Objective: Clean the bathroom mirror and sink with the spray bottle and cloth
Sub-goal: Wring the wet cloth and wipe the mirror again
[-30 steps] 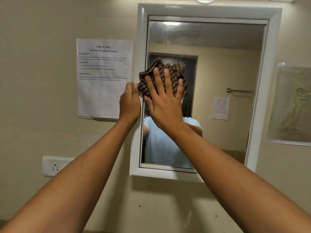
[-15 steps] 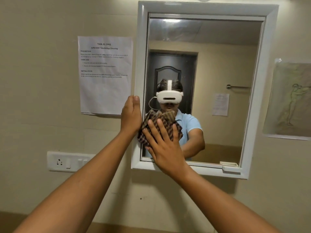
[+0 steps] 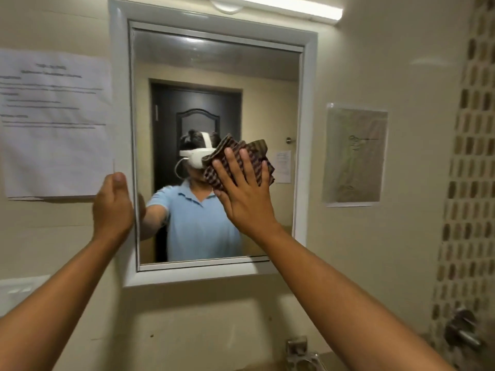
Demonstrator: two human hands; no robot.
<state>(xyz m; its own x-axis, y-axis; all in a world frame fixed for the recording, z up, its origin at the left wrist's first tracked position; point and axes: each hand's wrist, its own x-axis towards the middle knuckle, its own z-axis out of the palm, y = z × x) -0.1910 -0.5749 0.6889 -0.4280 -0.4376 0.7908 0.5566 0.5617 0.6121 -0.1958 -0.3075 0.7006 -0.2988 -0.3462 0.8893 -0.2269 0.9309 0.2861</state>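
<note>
The white-framed mirror (image 3: 214, 62) hangs on the beige wall straight ahead. My right hand (image 3: 245, 195) lies flat with spread fingers against the glass, pressing a crumpled brown checked cloth (image 3: 251, 156) onto the mirror's right middle. My left hand (image 3: 112, 204) grips the left side of the mirror frame (image 3: 120, 103), fingers curled around its edge. The glass reflects a person in a light blue shirt with a white headset. Neither the spray bottle nor the sink is in view.
A printed sheet (image 3: 53, 124) is taped to the wall left of the mirror, a drawing in a plastic sleeve (image 3: 353, 156) to the right. A tube light (image 3: 281, 6) runs above. A metal holder (image 3: 300, 354) and a wall tap (image 3: 463, 330) sit at lower right.
My right hand has carried the cloth from the mirror's lower left up and across to its right middle. The camera has turned right. My left hand stays on the frame's left side.
</note>
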